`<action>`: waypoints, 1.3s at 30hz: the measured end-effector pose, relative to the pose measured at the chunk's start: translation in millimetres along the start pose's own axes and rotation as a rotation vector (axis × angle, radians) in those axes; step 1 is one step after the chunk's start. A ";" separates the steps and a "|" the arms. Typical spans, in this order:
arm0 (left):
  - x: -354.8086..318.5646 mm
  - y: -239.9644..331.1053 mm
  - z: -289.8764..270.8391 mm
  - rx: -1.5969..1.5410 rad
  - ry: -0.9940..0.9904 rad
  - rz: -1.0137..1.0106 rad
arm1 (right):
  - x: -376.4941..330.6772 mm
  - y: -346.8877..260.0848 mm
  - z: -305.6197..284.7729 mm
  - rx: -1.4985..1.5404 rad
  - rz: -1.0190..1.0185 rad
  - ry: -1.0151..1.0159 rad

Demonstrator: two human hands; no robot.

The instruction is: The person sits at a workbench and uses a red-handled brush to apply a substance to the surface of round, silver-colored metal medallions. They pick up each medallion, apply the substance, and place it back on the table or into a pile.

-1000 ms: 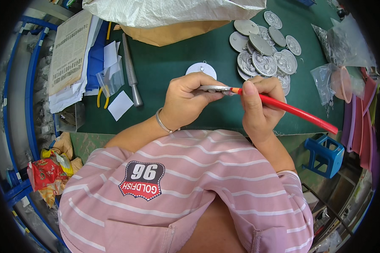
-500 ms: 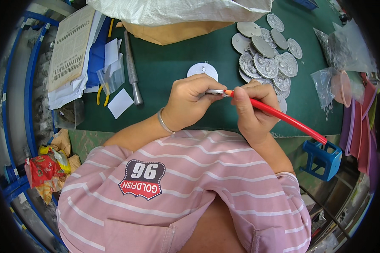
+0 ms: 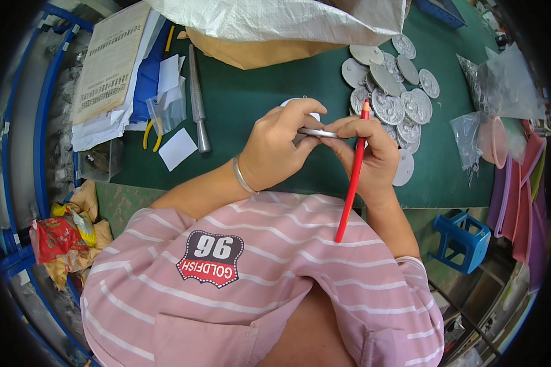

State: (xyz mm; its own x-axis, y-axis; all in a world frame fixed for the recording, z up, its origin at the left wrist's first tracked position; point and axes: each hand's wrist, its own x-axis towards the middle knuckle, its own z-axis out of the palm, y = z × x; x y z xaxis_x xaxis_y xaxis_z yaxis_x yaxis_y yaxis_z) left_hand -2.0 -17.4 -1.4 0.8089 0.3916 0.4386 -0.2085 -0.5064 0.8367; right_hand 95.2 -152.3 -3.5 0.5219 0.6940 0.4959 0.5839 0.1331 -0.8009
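Note:
A thin silver medal (image 3: 317,133) is held edge-on between my two hands over the table's near side. My left hand (image 3: 274,142) is closed, pinching the medal's left side between thumb and fingers. The thumb and finger of my right hand (image 3: 373,147) grip its other edge. Tucked in that same right hand is a red pencil (image 3: 350,192), its tip pointing up and away, its long end toward my shirt. Just beyond my left hand lies a round white-faced medal (image 3: 314,115), mostly hidden by the fingers.
Several silver medals (image 3: 387,109) are heaped at right on the green table (image 3: 239,92). A metal file (image 3: 196,92), yellow-handled pliers (image 3: 149,136), a white card (image 3: 177,149) and papers (image 3: 107,73) lie at left. A white sack (image 3: 275,18) covers the far side; a blue stool (image 3: 462,241) stands right.
The red pencil has swung from slanting down-right, tip at the medal, to nearly upright in my right hand. Right fingers now pinch the medal's edge. The view has shifted slightly.

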 end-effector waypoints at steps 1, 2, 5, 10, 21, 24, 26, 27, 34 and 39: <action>2.7 1.2 -0.7 -0.033 0.004 -0.006 | -0.8 0.4 0.9 0.080 -0.002 0.057; 6.0 2.4 -2.0 -0.067 0.007 -0.012 | -1.1 0.2 2.8 0.160 -0.003 0.114; 11.3 0.3 -3.5 -0.140 -0.031 -0.071 | -3.7 1.4 4.0 0.331 0.012 0.250; 8.9 -11.2 -9.8 -0.206 -0.112 -0.102 | -5.4 9.6 -3.1 0.554 0.095 0.294; 9.9 1.0 -12.7 0.046 -0.086 0.161 | 2.1 -2.4 -3.7 0.119 -0.037 0.117; 13.8 7.8 -6.6 -0.152 0.005 -0.043 | 1.9 2.3 -5.4 0.165 -0.116 0.196; 13.6 3.0 -4.1 -0.285 -0.024 -0.221 | -2.1 7.8 -6.5 0.305 -0.076 0.273; 11.5 -7.2 -3.9 -0.325 -0.104 -0.296 | -3.0 9.0 -7.6 0.376 -0.055 0.314; 3.8 -10.4 -3.9 -0.570 -0.031 -0.353 | -5.5 16.1 -13.7 0.724 0.090 0.356; 6.4 -8.9 -12.9 -0.310 -0.030 -0.043 | -10.0 21.7 -17.5 0.699 0.156 0.300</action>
State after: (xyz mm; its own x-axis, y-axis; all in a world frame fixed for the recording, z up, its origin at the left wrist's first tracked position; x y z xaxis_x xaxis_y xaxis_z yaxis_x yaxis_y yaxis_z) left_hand -2.1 -0.5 -1.8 0.8357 0.3824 0.3942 -0.3271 -0.2299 0.9166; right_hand 113.5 -168.7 -19.9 0.7703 0.5332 0.3497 0.0138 0.5344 -0.8451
